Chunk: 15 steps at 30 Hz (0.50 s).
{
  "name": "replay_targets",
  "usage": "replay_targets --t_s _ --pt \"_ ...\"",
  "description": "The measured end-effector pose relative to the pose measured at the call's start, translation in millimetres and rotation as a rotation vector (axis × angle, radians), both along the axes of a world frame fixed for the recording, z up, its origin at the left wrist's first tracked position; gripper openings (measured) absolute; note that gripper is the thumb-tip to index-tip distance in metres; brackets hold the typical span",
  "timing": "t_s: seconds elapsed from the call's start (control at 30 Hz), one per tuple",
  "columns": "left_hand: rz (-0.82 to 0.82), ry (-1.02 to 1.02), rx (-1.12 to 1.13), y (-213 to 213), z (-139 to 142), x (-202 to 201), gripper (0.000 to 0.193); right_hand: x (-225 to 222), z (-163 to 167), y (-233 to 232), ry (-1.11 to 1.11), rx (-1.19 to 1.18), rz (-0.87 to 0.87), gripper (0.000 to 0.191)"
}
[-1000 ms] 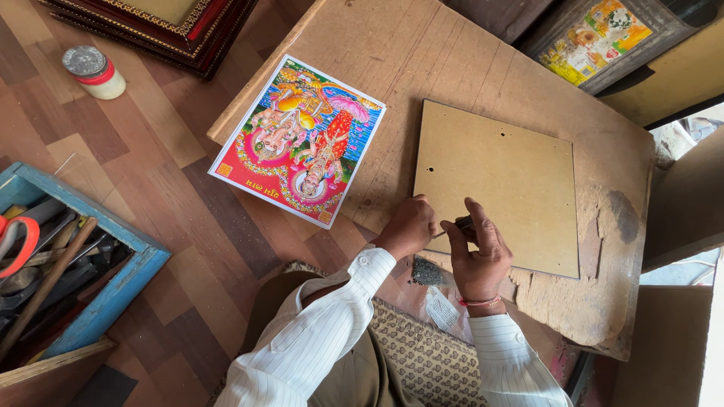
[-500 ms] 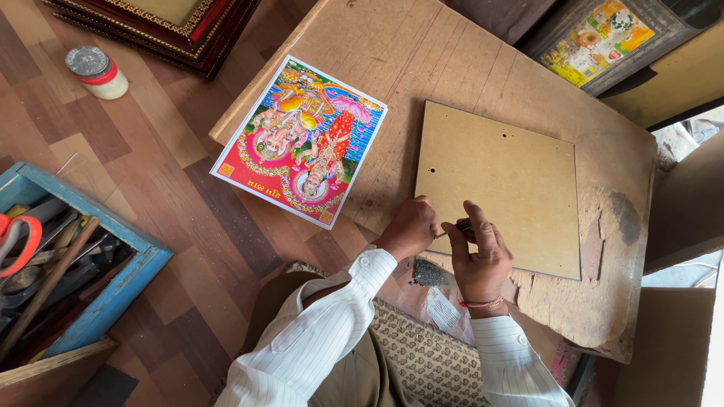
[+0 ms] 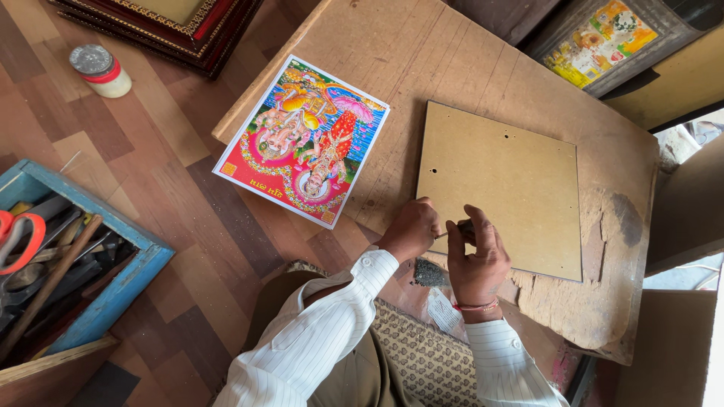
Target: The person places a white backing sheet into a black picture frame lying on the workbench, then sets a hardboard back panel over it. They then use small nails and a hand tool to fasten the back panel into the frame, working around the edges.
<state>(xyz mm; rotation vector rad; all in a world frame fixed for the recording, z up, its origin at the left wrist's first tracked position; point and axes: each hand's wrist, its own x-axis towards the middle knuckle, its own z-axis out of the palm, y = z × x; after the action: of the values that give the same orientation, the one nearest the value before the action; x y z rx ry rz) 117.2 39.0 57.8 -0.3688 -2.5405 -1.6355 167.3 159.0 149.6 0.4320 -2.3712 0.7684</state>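
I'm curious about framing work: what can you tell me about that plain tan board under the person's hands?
The tan board is a thin, flat, roughly square sheet that looks like hardboard, with a few small holes near its upper edge. It lies flat on the worn wooden table. The left hand and right hand meet at its near edge.

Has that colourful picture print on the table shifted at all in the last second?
No. The colourful print lies where it was, its lower corner overhanging the edge of the wooden table, the same gap between it and the brown backing board.
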Motion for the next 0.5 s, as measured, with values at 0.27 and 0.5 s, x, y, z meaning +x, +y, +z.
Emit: replay_targets --t_s 0.27,0.5 --pt "-0.004 0.043 0.016 3 -7 -3 0.017 -11 19 8 -0.147 0.016 0.136 0.053" --pt "0.016 0.198 0.081 5 -17 -4 0.015 -28 17 16 -0.267 -0.061 0.204 0.043"
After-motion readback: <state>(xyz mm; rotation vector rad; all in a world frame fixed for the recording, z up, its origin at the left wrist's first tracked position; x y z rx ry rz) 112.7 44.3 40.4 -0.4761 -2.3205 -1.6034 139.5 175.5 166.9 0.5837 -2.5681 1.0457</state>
